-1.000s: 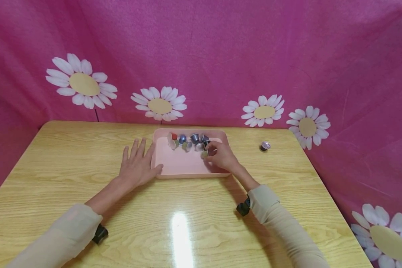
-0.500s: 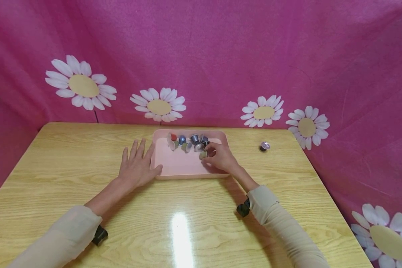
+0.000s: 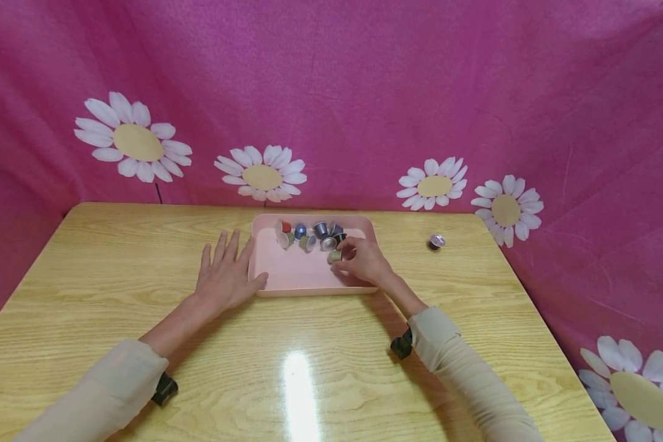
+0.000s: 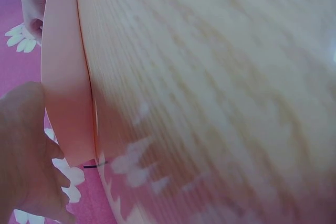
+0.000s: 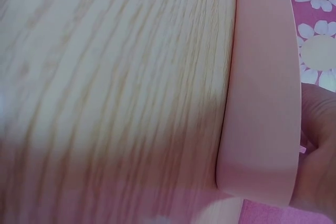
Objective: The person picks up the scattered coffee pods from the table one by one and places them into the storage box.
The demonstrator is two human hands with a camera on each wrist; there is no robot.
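Observation:
A shallow pink tray (image 3: 290,273) lies near the table's far side. My left hand (image 3: 226,277) is spread flat at its left end, fingers straight, thumb over the near left corner. Inside the tray's right half, my right hand (image 3: 364,261) pinches a pale green coffee capsule (image 3: 334,257) between thumb and fingers, low over the tray floor. Along the back lie several more capsules: a red one (image 3: 285,226), a blue one (image 3: 300,231), green ones and dark ones such as the dark grey capsule (image 3: 320,229). Both wrist views see mostly the tray's outer wall (image 5: 262,93).
One dark capsule with a shiny pinkish lid (image 3: 436,241) stands on the wooden table (image 3: 226,368), right of the tray. A pink cloth (image 3: 337,92) with white daisies hangs behind the table and along its sides.
The pale green capsule has shifted slightly left and toward the near side with my right fingers. My left hand has stayed at the tray's left end.

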